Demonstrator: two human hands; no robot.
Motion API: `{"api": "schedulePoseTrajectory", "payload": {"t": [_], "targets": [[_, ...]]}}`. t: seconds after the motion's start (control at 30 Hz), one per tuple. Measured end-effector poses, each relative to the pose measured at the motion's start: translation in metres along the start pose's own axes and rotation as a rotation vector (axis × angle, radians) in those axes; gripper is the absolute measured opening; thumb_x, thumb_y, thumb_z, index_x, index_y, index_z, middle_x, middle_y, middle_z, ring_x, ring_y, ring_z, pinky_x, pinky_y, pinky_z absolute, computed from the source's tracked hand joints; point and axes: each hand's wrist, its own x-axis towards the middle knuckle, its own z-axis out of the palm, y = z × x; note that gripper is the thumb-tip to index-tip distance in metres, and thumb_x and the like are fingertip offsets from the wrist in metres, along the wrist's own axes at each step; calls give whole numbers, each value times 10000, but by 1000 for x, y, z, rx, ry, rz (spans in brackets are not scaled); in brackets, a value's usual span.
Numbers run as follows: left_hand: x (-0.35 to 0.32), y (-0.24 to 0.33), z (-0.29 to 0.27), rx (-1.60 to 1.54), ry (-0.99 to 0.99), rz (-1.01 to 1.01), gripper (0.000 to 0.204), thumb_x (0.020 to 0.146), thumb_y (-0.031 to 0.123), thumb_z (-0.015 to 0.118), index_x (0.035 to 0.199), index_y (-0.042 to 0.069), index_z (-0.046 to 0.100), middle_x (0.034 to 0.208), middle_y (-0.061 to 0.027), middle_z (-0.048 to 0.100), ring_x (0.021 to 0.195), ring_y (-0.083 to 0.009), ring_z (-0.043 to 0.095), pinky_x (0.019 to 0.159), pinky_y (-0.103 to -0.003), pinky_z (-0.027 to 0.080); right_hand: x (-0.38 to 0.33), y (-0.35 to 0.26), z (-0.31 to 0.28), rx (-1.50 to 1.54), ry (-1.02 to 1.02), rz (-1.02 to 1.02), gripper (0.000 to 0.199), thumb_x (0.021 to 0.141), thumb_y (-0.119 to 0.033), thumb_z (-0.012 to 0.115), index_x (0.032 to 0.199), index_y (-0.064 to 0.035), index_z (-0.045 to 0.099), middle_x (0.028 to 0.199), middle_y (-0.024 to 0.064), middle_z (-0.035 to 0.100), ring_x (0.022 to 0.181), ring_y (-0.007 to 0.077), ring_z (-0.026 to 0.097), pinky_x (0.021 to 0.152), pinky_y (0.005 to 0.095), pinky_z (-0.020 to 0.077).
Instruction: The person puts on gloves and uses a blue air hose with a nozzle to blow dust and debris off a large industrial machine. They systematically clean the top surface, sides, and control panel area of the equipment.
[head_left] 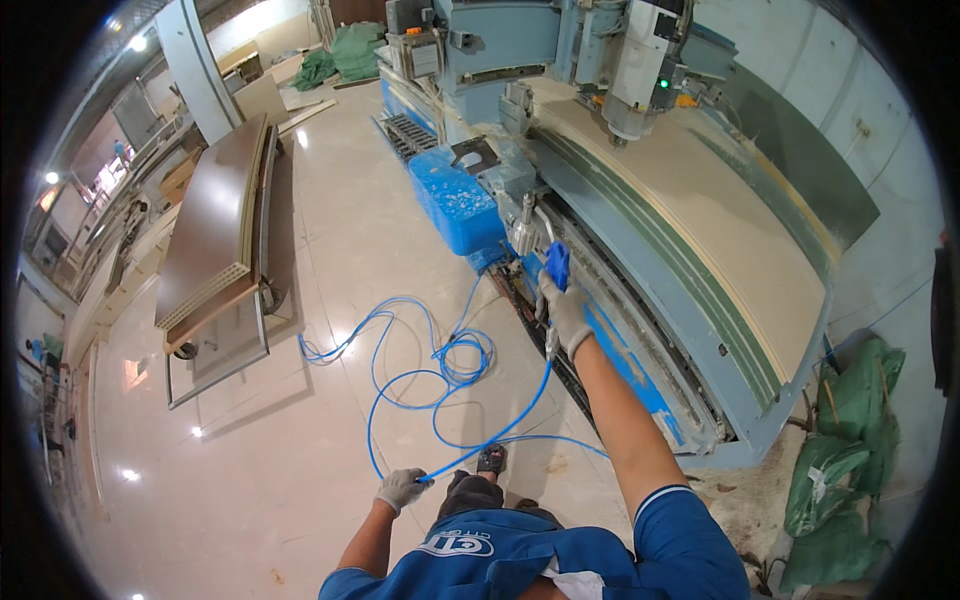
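My right hand (568,318), in a pale work glove, is closed around a blue air blow gun (558,264). The gun's nozzle points away from me, close to the near side of a large CNC router (680,330). A blue air hose (528,412) runs from under the gun down to my left hand (402,489). That hand, gloved too, is low on the left and closed on the hose. More of the hose lies in loose loops on the floor in front of me. My right arm is stretched out; my left arm is bent.
A pale board (710,230) lies on the router bed below a spindle (632,95). A dusty blue plastic cover (455,205) juts out from the machine's side. Stacked brown panels (215,215) rest on a cart at left. Green sacks (835,470) lie at right.
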Motion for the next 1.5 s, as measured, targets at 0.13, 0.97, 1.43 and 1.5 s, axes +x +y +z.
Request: {"api": "schedulePoseTrajectory", "payload": {"t": [0.13, 0.97, 1.43, 1.5], "targets": [[-18, 4, 14, -191, -3, -13, 362, 828, 467, 604, 970, 148, 698, 812, -131, 684, 805, -305, 658, 698, -419, 494, -16, -8, -11, 46, -131, -34, 397, 880, -408, 613, 713, -49, 585, 528, 20, 531, 423, 106, 468, 410, 273, 344], [-210, -146, 94, 495, -40, -411, 419, 764, 570, 606, 916, 191, 699, 964, -60, 690, 951, -275, 640, 791, -426, 474, -258, 227, -218, 731, 347, 250, 383, 866, -481, 608, 803, -106, 567, 624, 20, 586, 508, 134, 588, 464, 242, 452], [-138, -198, 30, 67, 104, -275, 370, 826, 490, 591, 968, 163, 691, 765, -84, 690, 801, -267, 667, 718, -409, 504, -208, 143, -131, 666, 197, 167, 384, 912, -454, 540, 925, -74, 594, 782, 84, 649, 701, 203, 652, 552, 261, 520], [-132, -204, 12, 10, 86, -251, 365, 835, 478, 587, 971, 155, 690, 748, -88, 688, 776, -259, 671, 712, -398, 505, -196, 128, -110, 782, 150, 68, 387, 913, -447, 542, 905, -64, 593, 786, 90, 650, 696, 214, 649, 566, 272, 528]]}}
